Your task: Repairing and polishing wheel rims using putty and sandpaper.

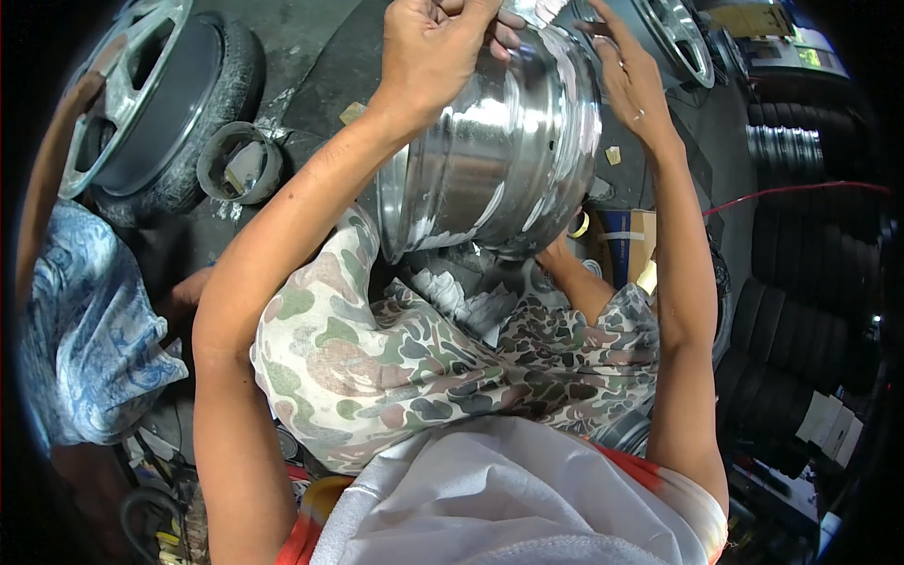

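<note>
A shiny metal wheel rim [490, 151] lies on its side between my legs, with whitish smears on its barrel and far right edge. My left hand [438, 47] is at the top of the rim, its fingers curled in. Whatever those fingers grip is hidden. Just right of them a crumpled silvery-white piece [541, 9] shows at the rim's top edge; I cannot tell which hand touches it. My right hand [629, 80] is along the rim's right edge, fingers stretched and apart, with a small pale smear on its back.
At the left, another person's hand [89, 92] is on a spoked wheel [127, 71] by a tyre [240, 85]. A round tub [209, 174] stands nearby. Crumpled paper [461, 297] lies between my legs, a cardboard box [633, 240] beyond. Tyres [782, 325] line the right; a red hose [800, 193] crosses there.
</note>
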